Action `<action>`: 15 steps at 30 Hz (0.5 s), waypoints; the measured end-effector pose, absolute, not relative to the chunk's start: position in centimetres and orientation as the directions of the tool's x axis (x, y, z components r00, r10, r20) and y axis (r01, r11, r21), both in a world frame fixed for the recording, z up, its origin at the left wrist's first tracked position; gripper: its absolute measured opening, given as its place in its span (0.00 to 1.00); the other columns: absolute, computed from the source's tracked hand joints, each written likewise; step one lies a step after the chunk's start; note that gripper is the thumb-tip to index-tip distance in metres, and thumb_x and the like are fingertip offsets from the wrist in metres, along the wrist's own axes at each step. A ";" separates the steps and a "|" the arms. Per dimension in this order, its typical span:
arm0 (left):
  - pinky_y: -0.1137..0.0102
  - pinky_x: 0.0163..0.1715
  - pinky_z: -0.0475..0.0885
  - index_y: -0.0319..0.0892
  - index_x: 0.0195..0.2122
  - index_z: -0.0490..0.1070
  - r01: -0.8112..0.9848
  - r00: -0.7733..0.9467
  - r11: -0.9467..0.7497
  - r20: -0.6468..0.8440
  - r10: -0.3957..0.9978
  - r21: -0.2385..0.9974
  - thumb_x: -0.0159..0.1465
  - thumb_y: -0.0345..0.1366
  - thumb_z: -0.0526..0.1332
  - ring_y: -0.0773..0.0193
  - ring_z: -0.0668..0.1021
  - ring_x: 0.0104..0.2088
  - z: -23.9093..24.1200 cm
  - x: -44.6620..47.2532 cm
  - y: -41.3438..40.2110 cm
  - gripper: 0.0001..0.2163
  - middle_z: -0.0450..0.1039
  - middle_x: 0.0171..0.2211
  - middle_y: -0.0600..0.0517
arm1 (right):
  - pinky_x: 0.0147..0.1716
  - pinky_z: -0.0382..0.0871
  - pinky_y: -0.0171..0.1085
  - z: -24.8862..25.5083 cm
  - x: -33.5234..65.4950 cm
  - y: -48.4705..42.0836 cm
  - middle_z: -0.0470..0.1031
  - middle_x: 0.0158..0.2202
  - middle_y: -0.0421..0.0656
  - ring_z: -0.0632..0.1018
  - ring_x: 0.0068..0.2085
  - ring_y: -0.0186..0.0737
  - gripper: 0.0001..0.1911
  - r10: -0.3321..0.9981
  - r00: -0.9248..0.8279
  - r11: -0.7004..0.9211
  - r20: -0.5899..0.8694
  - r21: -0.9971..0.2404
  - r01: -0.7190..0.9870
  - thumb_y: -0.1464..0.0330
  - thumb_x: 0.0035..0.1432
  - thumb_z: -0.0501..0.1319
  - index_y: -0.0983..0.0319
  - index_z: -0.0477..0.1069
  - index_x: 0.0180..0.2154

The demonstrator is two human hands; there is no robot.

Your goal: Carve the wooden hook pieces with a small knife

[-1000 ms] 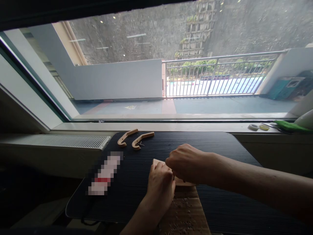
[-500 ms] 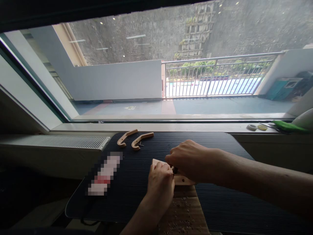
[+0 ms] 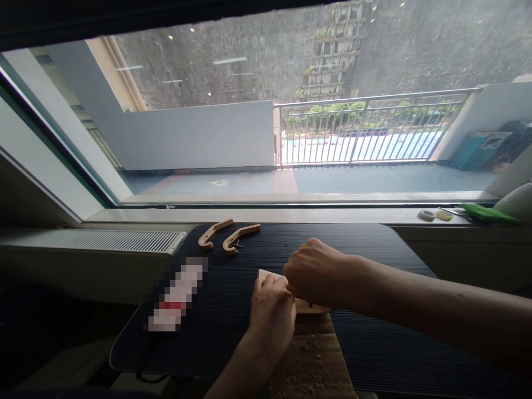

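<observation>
A light wooden block (image 3: 311, 305) with a dark hole lies on the black ribbed table (image 3: 374, 343), mostly covered by both hands. My left hand (image 3: 272, 318) is curled and pressed on the block's near left part. My right hand (image 3: 318, 271) is closed in a pinch above the block; whatever its fingertips grip is hidden. Two curved wooden hooks (image 3: 228, 235) lie side by side at the table's far left, with small dark screws beside them.
A brown board strewn with wood shavings (image 3: 311, 360) lies at the near edge under the block. A pixelated pink-and-red object (image 3: 177, 302) rests on the table's left. Tape rolls (image 3: 434, 215) and a green item (image 3: 486, 213) sit on the windowsill; a radiator grille (image 3: 95, 241) runs left.
My right hand lowered slightly onto the block, hiding the small dark piece seen between the hands half a second ago. The left hand stays in place.
</observation>
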State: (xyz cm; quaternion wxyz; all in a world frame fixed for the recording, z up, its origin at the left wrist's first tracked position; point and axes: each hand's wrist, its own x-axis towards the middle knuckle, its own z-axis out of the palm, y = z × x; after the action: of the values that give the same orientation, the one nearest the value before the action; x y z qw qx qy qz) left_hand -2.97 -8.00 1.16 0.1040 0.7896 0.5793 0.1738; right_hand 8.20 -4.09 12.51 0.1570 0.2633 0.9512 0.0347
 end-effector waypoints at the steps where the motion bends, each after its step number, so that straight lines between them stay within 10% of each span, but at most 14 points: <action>1: 0.63 0.43 0.60 0.43 0.33 0.72 0.878 0.272 -0.309 0.149 0.951 0.365 0.57 0.27 0.55 0.58 0.70 0.44 1.2 -3.0 -8.0 0.09 0.73 0.38 0.50 | 0.19 0.54 0.33 12.6 8.2 -4.1 0.70 0.20 0.42 0.72 0.23 0.36 0.08 0.524 -0.806 0.852 -0.276 0.160 0.499 0.74 0.54 0.58 0.65 0.71 0.24; 15: 0.62 0.45 0.58 0.42 0.32 0.72 0.880 0.280 -0.306 0.121 0.952 0.362 0.57 0.29 0.56 0.56 0.69 0.44 0.9 -3.2 -7.9 0.07 0.73 0.38 0.49 | 0.17 0.52 0.33 12.6 8.2 -3.6 0.73 0.24 0.41 0.71 0.24 0.33 0.06 0.457 -0.835 0.889 -0.308 0.111 0.445 0.81 0.47 0.60 0.65 0.71 0.24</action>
State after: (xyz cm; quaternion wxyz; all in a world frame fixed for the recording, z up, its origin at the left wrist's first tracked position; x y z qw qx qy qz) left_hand -3.21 -7.92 0.93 0.1127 0.7922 0.5784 0.1589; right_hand 8.22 -3.60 12.62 0.1650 0.2354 0.9576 0.0174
